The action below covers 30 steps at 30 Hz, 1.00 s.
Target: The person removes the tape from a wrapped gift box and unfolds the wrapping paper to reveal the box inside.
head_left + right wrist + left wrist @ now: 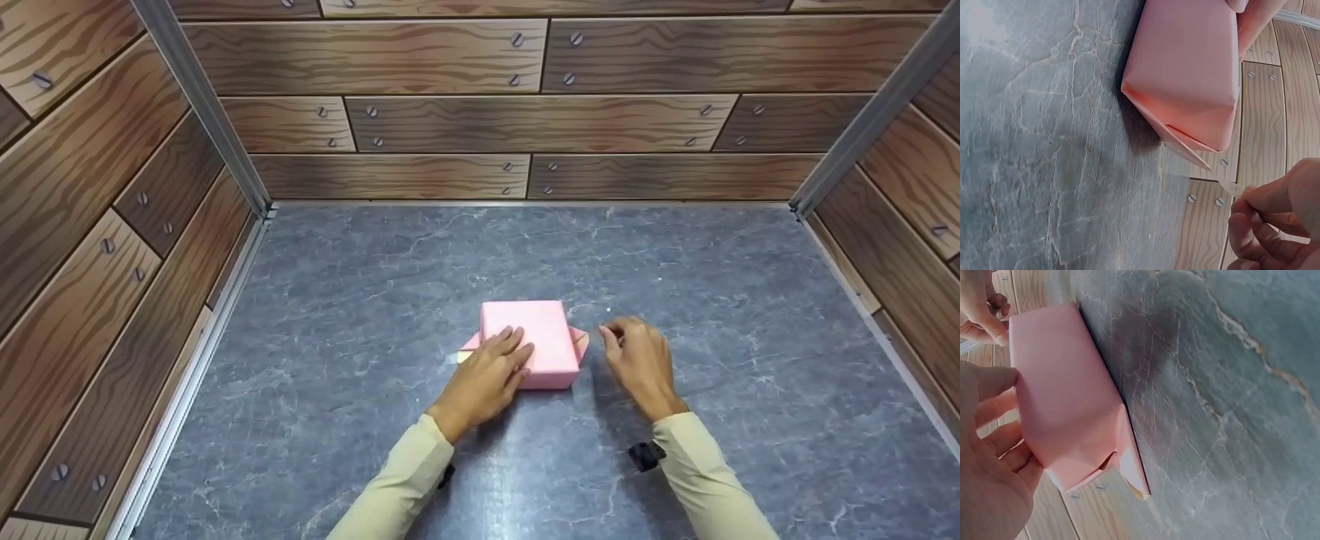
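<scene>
A pink-wrapped box (pixel 546 334) sits on a blue-grey marbled surface (pixel 360 300).

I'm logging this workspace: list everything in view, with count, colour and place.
plank-patterned walls: three, brown, left, back and right
metal corner posts: two, grey, back corners
marbled tabletop: one, blue-grey, inside the walls
paper-wrapped box: one, pink, on the tabletop
tape strip, apparently: one, translucent, beside the box
wrist cameras: two, dark, one per wrist
left hand: one, bare, on the box
right hand: one, bare, pinching the tape strip
sleeves: two, pale yellow-green, behind the hands
</scene>
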{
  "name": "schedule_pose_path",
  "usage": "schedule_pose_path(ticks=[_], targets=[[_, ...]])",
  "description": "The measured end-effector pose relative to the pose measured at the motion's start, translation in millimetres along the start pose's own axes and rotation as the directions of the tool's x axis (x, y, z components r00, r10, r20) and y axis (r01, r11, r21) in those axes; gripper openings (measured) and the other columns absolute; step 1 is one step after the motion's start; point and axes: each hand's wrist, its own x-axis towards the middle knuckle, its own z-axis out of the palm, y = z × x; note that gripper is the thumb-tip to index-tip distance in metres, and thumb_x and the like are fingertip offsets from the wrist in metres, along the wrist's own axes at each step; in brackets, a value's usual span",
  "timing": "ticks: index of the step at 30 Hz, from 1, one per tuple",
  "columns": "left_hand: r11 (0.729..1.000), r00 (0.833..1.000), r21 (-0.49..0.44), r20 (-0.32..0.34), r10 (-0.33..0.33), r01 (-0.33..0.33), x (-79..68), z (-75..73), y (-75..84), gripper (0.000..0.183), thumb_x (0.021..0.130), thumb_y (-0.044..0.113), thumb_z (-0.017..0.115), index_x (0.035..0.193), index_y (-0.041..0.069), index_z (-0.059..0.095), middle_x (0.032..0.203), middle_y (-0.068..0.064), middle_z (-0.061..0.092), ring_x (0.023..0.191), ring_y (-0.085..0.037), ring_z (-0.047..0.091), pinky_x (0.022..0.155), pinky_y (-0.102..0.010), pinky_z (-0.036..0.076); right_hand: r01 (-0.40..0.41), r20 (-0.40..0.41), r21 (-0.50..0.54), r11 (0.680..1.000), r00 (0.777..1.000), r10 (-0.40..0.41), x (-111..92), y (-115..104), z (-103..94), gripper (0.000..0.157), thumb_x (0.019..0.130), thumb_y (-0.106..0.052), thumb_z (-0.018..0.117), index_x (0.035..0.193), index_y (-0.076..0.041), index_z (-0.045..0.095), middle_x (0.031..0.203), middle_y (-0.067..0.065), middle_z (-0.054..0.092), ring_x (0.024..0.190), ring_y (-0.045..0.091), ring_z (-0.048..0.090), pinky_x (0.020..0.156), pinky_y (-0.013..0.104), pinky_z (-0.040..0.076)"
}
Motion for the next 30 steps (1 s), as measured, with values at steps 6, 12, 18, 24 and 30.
schedule_pose_path(ticks=[6,12,18,24,30], targets=[[0.999,1.0,-0.035,-0.017,0.001,-0.001,-1.4,-3.3,-2.3,0.035,0.102,0.02,0.062,0.133,0.007,0.067,0.147,-0.014,0.054,0.141,-0.03,0.045,0.119,-0.039,0.033,-0.004,0.004,0.016,1.0,1.0,0.004,2.4,-0.3,-1.9,0.01,0.089,-0.007,0.076,0.089,0.002,0.077,0.081,0.014,0.071,0.07,0.03,0.069,0.066,0.051,0.054],[0.995,0.991,-0.096,-0.13,0.021,-0.034,-5.7,-12.5,-7.7,0.031,0.099,0.019,0.067,0.126,0.005,0.071,0.14,-0.013,0.061,0.136,-0.028,0.052,0.116,-0.039,0.037,0.066,0.04,0.064,0.996,0.997,-0.068,3.3,1.0,-4.0,0.011,0.086,-0.001,0.077,0.096,0.006,0.075,0.088,0.017,0.073,0.072,0.03,0.07,0.067,0.049,0.057],[0.975,0.976,-0.213,-0.196,-0.099,0.057,-15.2,-27.7,-23.7,0.033,0.093,0.018,0.075,0.122,0.004,0.07,0.122,-0.011,0.068,0.117,-0.027,0.062,0.102,-0.041,0.051,0.157,0.181,0.096,0.983,0.968,-0.172,1.0,4.1,-8.6,0.035,0.079,0.008,0.079,0.113,0.007,0.069,0.105,0.019,0.071,0.087,0.033,0.07,0.071,0.047,0.057],[0.955,0.981,-0.246,-0.055,-0.184,0.165,-23.6,-33.8,-41.9,0.044,0.085,0.024,0.083,0.122,0.004,0.069,0.121,-0.01,0.068,0.116,-0.03,0.062,0.1,-0.047,0.051,0.225,0.404,0.178,0.958,0.871,-0.279,-0.4,12.6,-6.6,0.053,0.078,0.01,0.08,0.128,0.01,0.06,0.12,0.024,0.064,0.103,0.041,0.065,0.086,0.053,0.055],[0.958,0.981,-0.216,0.013,-0.191,0.19,-27.8,-23.0,-48.9,0.044,0.081,0.027,0.086,0.117,0.005,0.072,0.118,-0.01,0.071,0.115,-0.031,0.064,0.098,-0.046,0.053,0.234,0.503,0.222,0.947,0.804,-0.317,-1.2,16.5,4.0,0.06,0.079,0.0,0.083,0.131,0.012,0.056,0.125,0.024,0.062,0.105,0.04,0.064,0.092,0.055,0.053]])
